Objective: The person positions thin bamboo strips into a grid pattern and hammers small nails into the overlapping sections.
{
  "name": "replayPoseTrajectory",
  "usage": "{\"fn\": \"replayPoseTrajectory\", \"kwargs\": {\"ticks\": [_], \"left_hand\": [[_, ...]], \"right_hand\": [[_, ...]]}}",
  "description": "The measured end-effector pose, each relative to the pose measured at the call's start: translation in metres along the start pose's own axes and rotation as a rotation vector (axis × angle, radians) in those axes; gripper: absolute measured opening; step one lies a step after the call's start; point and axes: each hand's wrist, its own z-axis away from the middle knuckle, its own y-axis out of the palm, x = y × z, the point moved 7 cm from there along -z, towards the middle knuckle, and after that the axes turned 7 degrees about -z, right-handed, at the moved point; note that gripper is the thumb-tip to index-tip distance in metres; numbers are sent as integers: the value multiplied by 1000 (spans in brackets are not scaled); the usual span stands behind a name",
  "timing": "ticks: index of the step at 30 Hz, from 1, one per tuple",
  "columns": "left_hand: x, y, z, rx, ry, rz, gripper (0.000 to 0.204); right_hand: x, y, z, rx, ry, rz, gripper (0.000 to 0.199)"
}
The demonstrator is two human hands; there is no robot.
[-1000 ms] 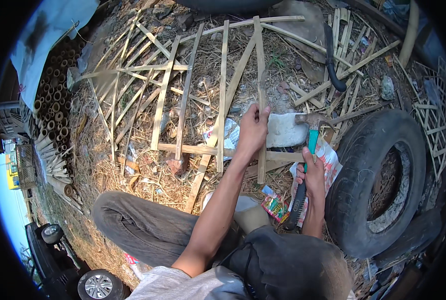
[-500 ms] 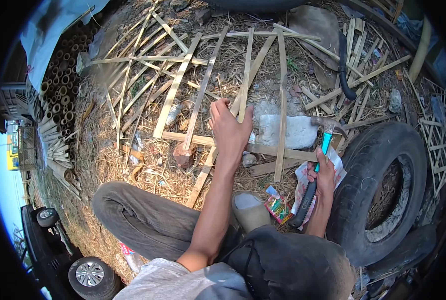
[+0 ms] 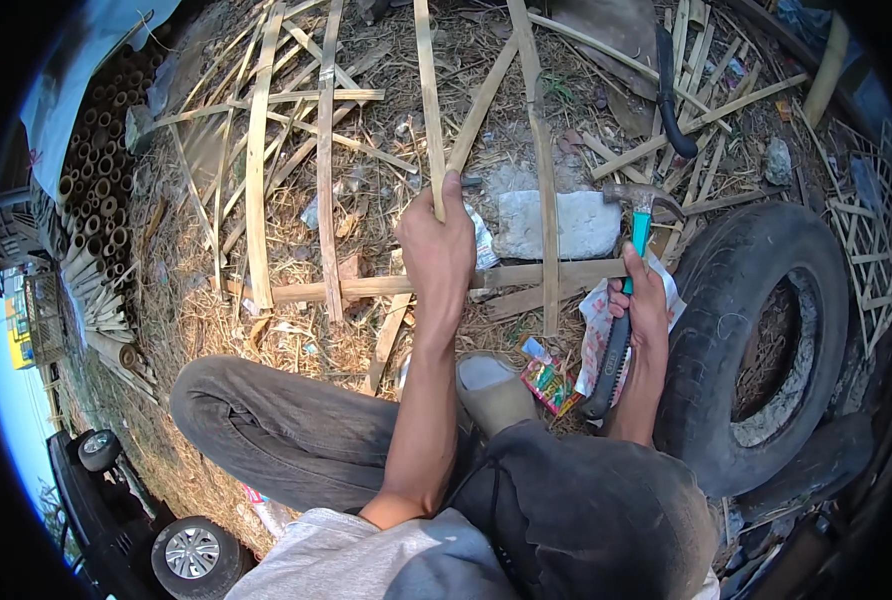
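Note:
My left hand point(image 3: 438, 245) is closed around the lower end of an upright bamboo strip point(image 3: 426, 90), with the thumb up along it. A slanting strip point(image 3: 484, 105) meets it by my thumb. Both belong to an open lattice of flat strips. A long cross strip point(image 3: 341, 290) runs under its lower side, partly hidden behind my left hand and wrist. In my right hand point(image 3: 646, 305) is a claw hammer point(image 3: 641, 230) with a teal and black handle, held head up. The hammer head is just right of a whitish block point(image 3: 586, 225), which one strip point(image 3: 543, 170) crosses.
An old tyre point(image 3: 691, 300) lies at my right. More strips point(image 3: 706, 140) and a dark curved tube point(image 3: 666, 100) lie beyond it. Bamboo poles point(image 3: 96, 200) are stacked at far left. A colourful wrapper point(image 3: 544, 375) rests beside my shoe point(image 3: 496, 390). Dry straw covers the ground.
My left hand has closed on the strip, where its fingers were looser before. The lattice's upright strips have shifted left and toward me. My right hand keeps the hammer in about the same place.

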Motion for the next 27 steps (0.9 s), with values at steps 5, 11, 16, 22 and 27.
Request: {"fn": "replayPoseTrajectory", "kwargs": {"ticks": [5,11,16,22,27], "left_hand": [[57,45,-49,54,10,-57,47],[23,56,-9,-162,490,-311,63],[25,80,7,103,461,-318,55],[38,59,6,-102,467,-204,46],[80,67,-21,47,41,111,55]], "right_hand": [[7,-6,-13,-169,-97,80,47],[34,-32,18,-437,-323,313,45],[27,-14,32,-451,-383,408,43],[-21,34,29,-326,-441,580,39],[-37,52,12,-288,-486,639,39]]}}
